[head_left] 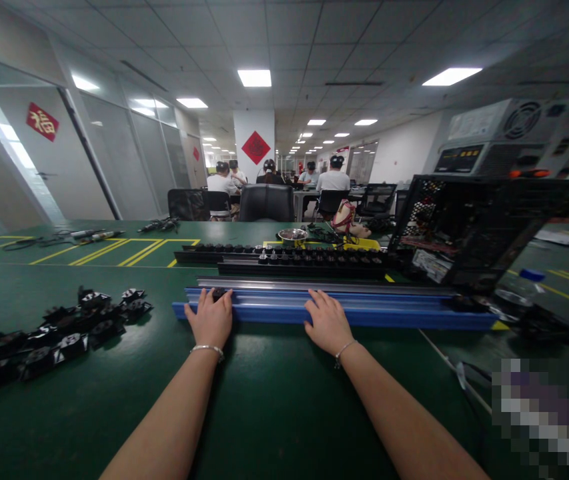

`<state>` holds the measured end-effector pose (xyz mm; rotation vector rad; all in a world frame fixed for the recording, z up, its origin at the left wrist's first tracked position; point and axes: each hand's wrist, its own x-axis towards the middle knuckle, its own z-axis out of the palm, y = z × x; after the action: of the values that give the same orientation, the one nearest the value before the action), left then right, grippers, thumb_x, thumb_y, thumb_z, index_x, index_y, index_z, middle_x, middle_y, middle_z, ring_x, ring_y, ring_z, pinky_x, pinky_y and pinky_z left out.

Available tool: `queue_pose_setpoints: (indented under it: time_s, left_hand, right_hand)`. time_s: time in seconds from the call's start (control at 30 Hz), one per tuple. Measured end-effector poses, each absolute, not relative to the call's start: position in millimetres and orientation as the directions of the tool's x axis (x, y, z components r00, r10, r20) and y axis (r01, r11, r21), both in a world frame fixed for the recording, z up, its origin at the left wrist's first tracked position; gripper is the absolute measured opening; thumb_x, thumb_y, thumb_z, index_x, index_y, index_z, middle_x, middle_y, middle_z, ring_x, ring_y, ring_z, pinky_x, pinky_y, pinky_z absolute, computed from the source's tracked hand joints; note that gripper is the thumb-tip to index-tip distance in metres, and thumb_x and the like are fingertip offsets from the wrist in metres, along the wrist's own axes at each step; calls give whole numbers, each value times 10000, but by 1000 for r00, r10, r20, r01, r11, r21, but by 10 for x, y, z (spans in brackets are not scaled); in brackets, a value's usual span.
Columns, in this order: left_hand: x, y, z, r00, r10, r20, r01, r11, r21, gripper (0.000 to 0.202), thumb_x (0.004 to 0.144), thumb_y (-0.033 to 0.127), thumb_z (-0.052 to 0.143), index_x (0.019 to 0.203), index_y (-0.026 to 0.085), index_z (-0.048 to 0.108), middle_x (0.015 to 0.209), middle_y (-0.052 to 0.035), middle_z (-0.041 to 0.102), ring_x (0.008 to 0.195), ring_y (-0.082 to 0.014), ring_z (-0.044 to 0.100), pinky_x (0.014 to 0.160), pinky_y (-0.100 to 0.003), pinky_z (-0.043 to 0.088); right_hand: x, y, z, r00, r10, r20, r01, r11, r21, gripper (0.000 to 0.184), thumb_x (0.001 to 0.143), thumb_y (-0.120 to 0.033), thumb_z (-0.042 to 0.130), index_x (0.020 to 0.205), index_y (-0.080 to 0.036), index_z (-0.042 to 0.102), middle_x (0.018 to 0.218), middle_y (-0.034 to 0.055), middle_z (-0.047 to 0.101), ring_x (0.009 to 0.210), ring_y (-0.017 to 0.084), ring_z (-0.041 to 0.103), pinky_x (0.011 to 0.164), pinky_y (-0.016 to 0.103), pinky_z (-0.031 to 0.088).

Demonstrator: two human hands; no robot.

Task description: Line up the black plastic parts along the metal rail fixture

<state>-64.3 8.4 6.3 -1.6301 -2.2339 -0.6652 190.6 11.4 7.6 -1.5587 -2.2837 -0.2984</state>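
Observation:
A long blue channel rail (394, 319) lies crosswise on the green table in front of me. My left hand (211, 321) is at its left part, with a small black part (219, 293) between thumb and forefinger in the channel. Much of that part is hidden by the fingers. Further right, my right hand (328, 323) grips the rail, fingers over its top and thumb at the near side. Just behind runs a grey metal rail (364, 285). Beyond it, black strips (304, 269) carry a row of small black parts.
Loose black parts (71, 330) are heaped at left on the green table (264, 400). An opened computer case (469, 227) stands at right, power supplies (509, 127) above it. A metal bowl (293, 235) sits behind the strips. Cables lie at right; people sit further back.

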Motion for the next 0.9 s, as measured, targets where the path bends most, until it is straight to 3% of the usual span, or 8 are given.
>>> queue_pose_setpoints:
  time_s: [0.4,0.9]
  left_hand:
    - [-724,98,54,-331,793,512,943,259,209,397,904,350,266,1123,345,598,1263,-75,533,1257,-265,358,990,-592,205]
    - [-816,110,87,-421,763,491,907,358,221,428,900,413,252,1117,338,613,1256,-56,539,1262,-312,314,975,-543,268]
  right_hand:
    - [1903,115,64,-327,851,411,930,368,-20,304,733,-267,557,1029,-203,563,1378,93,397,1271,255,297,1004,421,236]
    - [1900,113,79,-325,857,399,932,363,-22,294,740,-264,551,1028,-205,559,1385,94,386,1273,258,291,993,422,244]
